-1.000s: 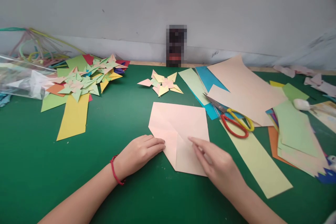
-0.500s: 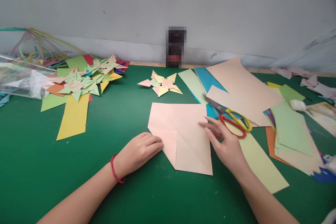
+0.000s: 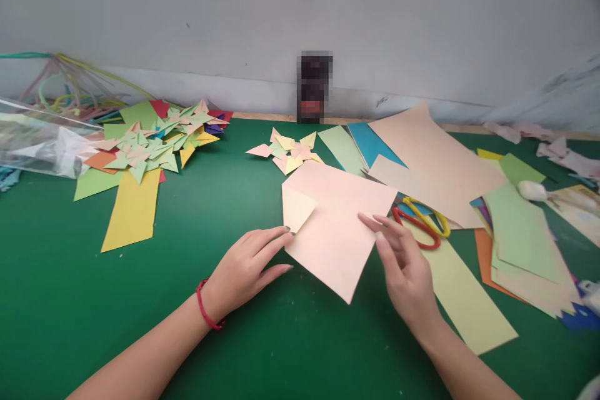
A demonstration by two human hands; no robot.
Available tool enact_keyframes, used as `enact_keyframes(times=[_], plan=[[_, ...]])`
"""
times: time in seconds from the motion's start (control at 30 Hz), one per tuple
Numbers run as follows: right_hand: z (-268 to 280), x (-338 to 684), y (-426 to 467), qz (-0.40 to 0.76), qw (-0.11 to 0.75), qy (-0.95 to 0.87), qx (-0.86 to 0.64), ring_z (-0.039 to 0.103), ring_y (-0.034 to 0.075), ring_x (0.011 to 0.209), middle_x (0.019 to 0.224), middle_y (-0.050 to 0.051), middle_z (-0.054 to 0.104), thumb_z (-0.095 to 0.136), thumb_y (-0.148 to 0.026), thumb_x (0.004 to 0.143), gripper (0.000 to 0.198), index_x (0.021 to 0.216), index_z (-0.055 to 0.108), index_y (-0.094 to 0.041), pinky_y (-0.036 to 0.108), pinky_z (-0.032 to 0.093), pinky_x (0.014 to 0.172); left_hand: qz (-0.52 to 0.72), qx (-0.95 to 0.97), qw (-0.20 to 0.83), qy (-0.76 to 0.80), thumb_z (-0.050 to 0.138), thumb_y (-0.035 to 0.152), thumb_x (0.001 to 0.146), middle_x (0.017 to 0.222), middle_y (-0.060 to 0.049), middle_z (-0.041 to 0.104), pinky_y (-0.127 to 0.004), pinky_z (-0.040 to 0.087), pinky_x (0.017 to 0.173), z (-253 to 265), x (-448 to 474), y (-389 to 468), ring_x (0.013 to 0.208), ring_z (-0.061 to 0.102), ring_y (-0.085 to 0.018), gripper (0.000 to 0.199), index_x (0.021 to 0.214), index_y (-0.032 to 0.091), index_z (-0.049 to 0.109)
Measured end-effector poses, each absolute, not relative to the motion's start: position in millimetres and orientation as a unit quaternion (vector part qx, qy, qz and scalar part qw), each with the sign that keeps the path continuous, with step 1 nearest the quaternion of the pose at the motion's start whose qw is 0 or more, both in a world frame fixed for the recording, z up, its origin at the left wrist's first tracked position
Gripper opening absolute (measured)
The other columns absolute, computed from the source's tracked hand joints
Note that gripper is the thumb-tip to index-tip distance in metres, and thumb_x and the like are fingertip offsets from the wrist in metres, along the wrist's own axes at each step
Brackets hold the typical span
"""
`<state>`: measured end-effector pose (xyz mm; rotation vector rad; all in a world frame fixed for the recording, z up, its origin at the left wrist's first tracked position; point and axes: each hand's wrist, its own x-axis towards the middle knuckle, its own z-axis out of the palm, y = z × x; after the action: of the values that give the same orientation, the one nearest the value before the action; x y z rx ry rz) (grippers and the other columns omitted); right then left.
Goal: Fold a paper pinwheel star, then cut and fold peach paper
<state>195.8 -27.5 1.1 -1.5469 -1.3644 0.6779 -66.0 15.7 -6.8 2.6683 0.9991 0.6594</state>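
A pale pink sheet of paper [image 3: 337, 225] lies turned at an angle between my hands, with a folded flap on its left side. My left hand [image 3: 253, 262], a red bracelet at its wrist, touches the sheet's left edge by the flap with its fingertips; its thumb is stretched apart below. At the right edge, my right hand [image 3: 405, 269] has the paper between its thumb and fingers. Just beyond that hand lie scissors [image 3: 424, 225] with red and yellow handles, their blades mostly hidden by the sheet.
A folded paper star [image 3: 305, 150] sits behind the sheet. Several more stars [image 3: 150, 144] are piled at the left over a yellow strip [image 3: 134, 212]. Large pink paper [image 3: 435, 169] and a green stack [image 3: 525, 237] are at the right. A clear bag [image 3: 47, 144] stands far left.
The pink sheet has been turned and shifted, so its flap now faces the upper left and its lower corner points toward me. It now covers the scissors' blades. My left thumb has spread apart.
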Motion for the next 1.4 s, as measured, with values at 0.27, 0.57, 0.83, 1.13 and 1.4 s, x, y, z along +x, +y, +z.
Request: enact_keyframes(times=[0.27,0.57,0.83,1.13,1.4], plan=[[1,183,-43,0.22,0.428,-0.68,-0.554,0.054,0.02,0.114,0.121,0.007,0.059,0.043,-0.016,0.087,0.041,0.128,0.043,-0.022,0.036,0.05,0.091,0.255,0.888,0.104,0.367,0.046,0.012,0.087,0.124,-0.011,0.054,-0.039,0.05,0.089,-15,-69,15,0.111,0.054,-0.021,0.04,0.126,0.02,0.046],[6,200,-30,0.063,0.424,-0.71,-0.559,0.052,0.023,0.114,0.122,0.003,0.057,0.049,-0.006,0.081,0.045,0.119,0.053,-0.028,0.044,0.042,0.099,0.366,0.837,0.173,0.367,0.046,0.009,0.087,0.11,-0.004,0.063,-0.033,0.052,0.089,-11,-74,17,0.103,0.06,-0.016,0.027,0.104,0.022,0.062],[9,225,-18,0.053,0.457,-0.66,-0.594,0.052,0.026,0.112,0.127,0.0,0.053,0.058,-0.018,0.08,0.017,0.088,0.068,-0.03,0.049,0.044,0.092,0.395,0.792,0.214,0.412,0.046,0.014,0.087,0.105,-0.003,0.065,-0.036,0.051,0.089,-9,-74,20,0.103,0.06,-0.018,0.022,0.094,0.023,0.065],[9,218,-28,-0.009,0.414,-0.79,-0.453,0.061,0.022,0.101,0.101,0.0,0.069,0.061,-0.005,0.075,0.035,0.101,0.061,-0.028,0.047,0.044,0.093,0.417,0.7,0.243,0.525,0.031,0.017,0.092,0.129,-0.003,0.052,-0.043,0.036,0.104,-11,-77,32,0.123,0.044,-0.02,0.036,0.116,0.023,0.056],[0,193,-32,0.173,0.265,-0.883,-0.347,0.061,0.014,0.086,0.091,0.003,0.068,0.046,-0.006,0.085,0.023,0.098,0.059,-0.021,0.038,0.045,0.09,0.339,0.772,0.208,0.496,0.039,0.022,0.091,0.135,-0.008,0.043,-0.043,0.035,0.103,-8,-68,26,0.125,0.039,-0.021,0.032,0.122,0.022,0.047]])
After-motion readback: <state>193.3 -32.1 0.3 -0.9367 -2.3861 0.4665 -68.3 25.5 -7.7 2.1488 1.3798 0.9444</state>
